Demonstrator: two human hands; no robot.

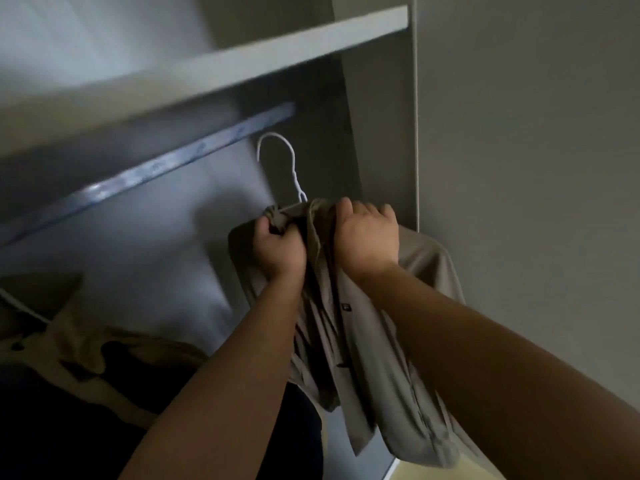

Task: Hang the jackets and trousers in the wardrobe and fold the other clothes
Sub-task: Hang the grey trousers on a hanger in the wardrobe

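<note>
Taupe jacket (pixel 367 358) on white hanger (pixel 291 168), held below the blue-filmed rail (pixel 149 168) of the wardrobe (pixel 381 116) (hook apart from the rail, near its end). 2 hands beneath the rail: left hand (pixel 278 245) clenched round bunched fabric, right hand (pixel 367 237) curled over the jacket's top edge.

Home wardrobe (pixel 381 133), shelf (pixel 242 67), hanging rail (pixel 156 164)

There is one view only, worn on the person's head. It faces forward into the wardrobe (pixel 381 133) and is tilted, so the shelf (pixel 277 60) and the rail (pixel 156 168) run slantwise. It is near: the left hand (pixel 277 245), the right hand (pixel 367 237) and the jacket (pixel 346 341) fill the middle.
</note>
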